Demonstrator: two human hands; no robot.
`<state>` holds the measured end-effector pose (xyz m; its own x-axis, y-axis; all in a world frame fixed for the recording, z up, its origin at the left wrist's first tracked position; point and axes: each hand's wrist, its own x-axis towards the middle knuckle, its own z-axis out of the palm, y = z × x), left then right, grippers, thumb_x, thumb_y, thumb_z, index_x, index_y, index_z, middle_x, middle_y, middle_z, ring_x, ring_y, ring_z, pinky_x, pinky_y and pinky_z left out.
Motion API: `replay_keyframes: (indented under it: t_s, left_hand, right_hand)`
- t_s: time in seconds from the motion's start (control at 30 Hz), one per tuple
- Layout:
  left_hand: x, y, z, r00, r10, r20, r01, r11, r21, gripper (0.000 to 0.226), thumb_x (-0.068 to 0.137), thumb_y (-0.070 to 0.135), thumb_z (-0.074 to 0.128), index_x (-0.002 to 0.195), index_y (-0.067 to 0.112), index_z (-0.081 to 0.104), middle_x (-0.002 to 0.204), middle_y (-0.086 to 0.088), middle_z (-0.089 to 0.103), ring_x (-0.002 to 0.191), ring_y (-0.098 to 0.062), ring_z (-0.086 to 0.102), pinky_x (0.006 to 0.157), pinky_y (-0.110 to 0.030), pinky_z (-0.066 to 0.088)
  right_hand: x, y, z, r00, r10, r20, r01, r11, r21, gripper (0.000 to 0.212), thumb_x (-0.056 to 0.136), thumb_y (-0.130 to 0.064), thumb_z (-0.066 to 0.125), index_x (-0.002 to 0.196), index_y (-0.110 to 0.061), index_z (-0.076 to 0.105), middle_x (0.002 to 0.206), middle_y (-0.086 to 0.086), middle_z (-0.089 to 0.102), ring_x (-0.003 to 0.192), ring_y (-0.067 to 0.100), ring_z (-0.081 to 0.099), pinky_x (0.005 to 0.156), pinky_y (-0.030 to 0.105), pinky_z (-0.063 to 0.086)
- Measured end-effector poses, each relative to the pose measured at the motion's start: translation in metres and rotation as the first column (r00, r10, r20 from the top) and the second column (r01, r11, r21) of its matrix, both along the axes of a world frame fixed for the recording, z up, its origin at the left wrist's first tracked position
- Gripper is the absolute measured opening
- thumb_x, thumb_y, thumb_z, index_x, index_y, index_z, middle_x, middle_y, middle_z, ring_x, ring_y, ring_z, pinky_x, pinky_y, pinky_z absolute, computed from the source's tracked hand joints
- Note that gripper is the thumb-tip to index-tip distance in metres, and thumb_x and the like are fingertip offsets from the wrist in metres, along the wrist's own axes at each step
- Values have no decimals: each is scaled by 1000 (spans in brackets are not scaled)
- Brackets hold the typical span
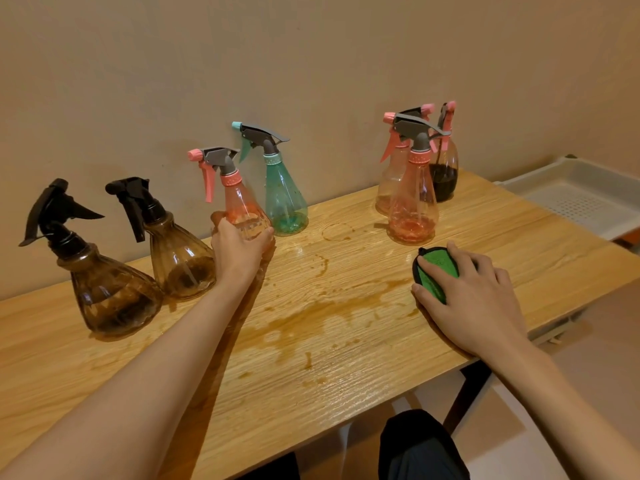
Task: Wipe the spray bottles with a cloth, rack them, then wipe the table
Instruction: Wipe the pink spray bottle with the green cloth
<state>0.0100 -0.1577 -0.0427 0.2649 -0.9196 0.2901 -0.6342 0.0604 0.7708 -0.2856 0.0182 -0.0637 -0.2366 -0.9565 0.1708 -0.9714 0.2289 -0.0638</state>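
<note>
Now left fingers (219, 220) grip pink bottle (239, 201); right fingers (462, 253) press cloth (435, 269).

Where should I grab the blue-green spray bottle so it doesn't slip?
Probably best to grip the teal bottle round its slim upper body, just under the collar, where it narrows. Come from the front right: the wall is behind it, and the left hand holds the pink bottle on its left.
</note>
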Motion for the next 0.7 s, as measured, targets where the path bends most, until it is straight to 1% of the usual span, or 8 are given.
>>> replay_keyframes:
  t_s: [0.1,0.17,0.33,0.47,0.53,0.6,0.67,0.7]
  left_hand:
    - [1,3,-3,1000,29,-6,-29,999,-24,47,81,43,86,104,17,54,106,-4,64,106,-25,63,83,-42,58]
    - [-2,10,-3,996,46,-82,-50,997,-58,51,79,45,87,108,22,52,113,-4,64,111,-25,61,91,-46,57]
    - [-21,44,23,940,-104,-325,45,982,-185,58,81,40,86,126,24,52,108,10,68,99,-9,69,78,-23,57]
    - [-29,83,36,864,-285,-415,225,956,-188,72,70,56,83,131,28,56,113,8,71,99,-8,72,81,-35,63]
    - [-31,109,40,817,-360,-449,318,933,-169,75,68,54,83,134,29,57,115,6,72,100,-10,73,76,-33,63]
    - [-33,136,40,747,-431,-506,413,898,-154,68,69,47,84,131,33,58,112,6,74,99,-12,74,73,-31,63]
    - [-34,160,39,681,-479,-554,489,860,-143,70,69,46,83,133,31,59,115,3,75,104,-17,75,81,-40,64]
    - [-33,170,39,645,-498,-580,515,844,-152,69,70,44,82,134,28,60,118,0,75,107,-23,74,86,-46,63]
  right_hand:
    - [0,1,-1,1000,-8,8,8,999,-41,57,99,-64,34,150,-42,44,163,7,34,138,31,35,104,44,34]
    - [0,0,-2,1000,-11,13,12,998,-69,54,99,-60,41,148,-40,50,160,8,39,132,33,38,100,44,36]
    - [-3,1,-8,996,9,91,11,974,-225,42,95,-43,62,132,-25,68,135,12,56,113,34,45,89,45,40]
    - [-6,1,-6,959,106,264,-4,934,-358,35,91,-30,68,123,-16,72,118,11,55,107,31,46,83,38,41]
    - [4,7,4,884,196,426,8,902,-432,36,93,-33,66,125,-18,71,115,6,55,110,27,49,87,32,37]
    - [28,18,22,761,319,565,14,862,-506,39,93,-40,60,128,-24,70,116,-2,55,113,17,53,91,22,38]
    - [61,30,40,640,446,626,-9,819,-574,40,94,-43,57,129,-28,68,119,-7,55,116,4,54,94,10,39]
    - [77,35,47,579,503,642,-20,796,-606,38,97,-42,56,130,-29,68,121,-8,55,118,2,54,95,8,40]
